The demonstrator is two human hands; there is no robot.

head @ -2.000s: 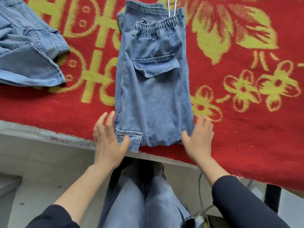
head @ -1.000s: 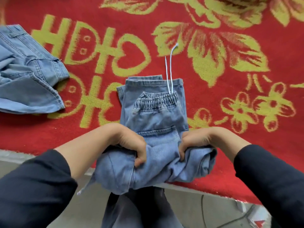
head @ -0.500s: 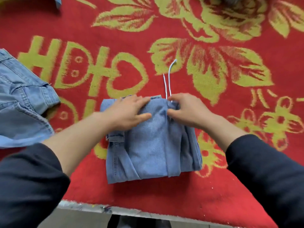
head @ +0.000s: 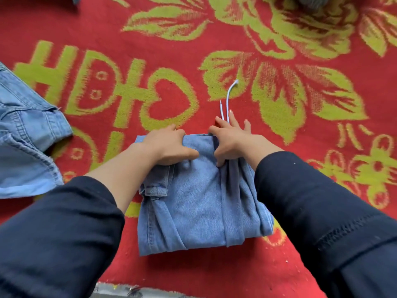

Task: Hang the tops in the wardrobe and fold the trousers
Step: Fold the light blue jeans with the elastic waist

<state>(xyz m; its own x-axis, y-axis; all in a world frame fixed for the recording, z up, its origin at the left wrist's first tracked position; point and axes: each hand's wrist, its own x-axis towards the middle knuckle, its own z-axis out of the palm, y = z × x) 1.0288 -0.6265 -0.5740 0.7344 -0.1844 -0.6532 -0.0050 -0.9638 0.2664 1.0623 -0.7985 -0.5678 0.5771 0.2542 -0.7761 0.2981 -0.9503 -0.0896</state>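
Note:
A pair of light blue denim trousers (head: 197, 207) lies folded into a compact square bundle on the red blanket (head: 150, 35). My left hand (head: 169, 145) grips the bundle's far left edge, fingers curled over it and thumb on top. On the far right edge rests my right hand (head: 232, 138), its straight fingers reaching past the denim onto the blanket and its thumb pressing the cloth. The trousers' pale drawstring (head: 228, 97) trails out beyond my right fingers.
Another blue denim garment (head: 23, 147) lies crumpled at the left edge of the blanket. A grey object (head: 311, 2) shows at the top edge. The table's metal front edge (head: 129, 290) runs just below the bundle.
I lifted the near half of the trousers and folded it away from me over the waistband. My hands have since slid to the bundle's far edge, the left now curling over it.

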